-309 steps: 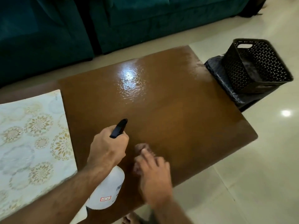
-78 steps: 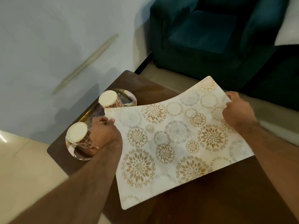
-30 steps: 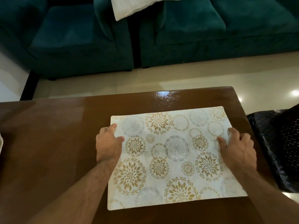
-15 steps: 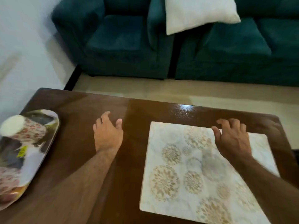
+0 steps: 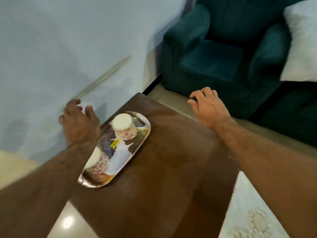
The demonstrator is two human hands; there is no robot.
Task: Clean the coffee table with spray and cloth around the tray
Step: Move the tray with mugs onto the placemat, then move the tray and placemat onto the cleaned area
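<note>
An oval metal tray [image 5: 137, 148] lies at the left end of the brown coffee table [image 5: 168, 177]. Two floral cups stand upside down on it, one at the far end [image 5: 124, 127] and one at the near end [image 5: 98, 163], partly behind my left forearm. My left hand [image 5: 79, 122] hovers over the tray's left edge with fingers spread, holding nothing. My right hand [image 5: 207, 107] hangs above the table's far edge, fingers loosely curled and empty. Neither spray bottle nor cloth is in view.
A white placemat with gold flowers [image 5: 253, 213] lies on the table at the lower right. A teal armchair [image 5: 214, 57] with a white cushion [image 5: 301, 40] stands beyond the table. A pale wall [image 5: 60, 48] runs along the left.
Both hands have let go of the placemat, which now lies to the right. My view has swung left to the tray, and both hands have reached toward that end of the table.
</note>
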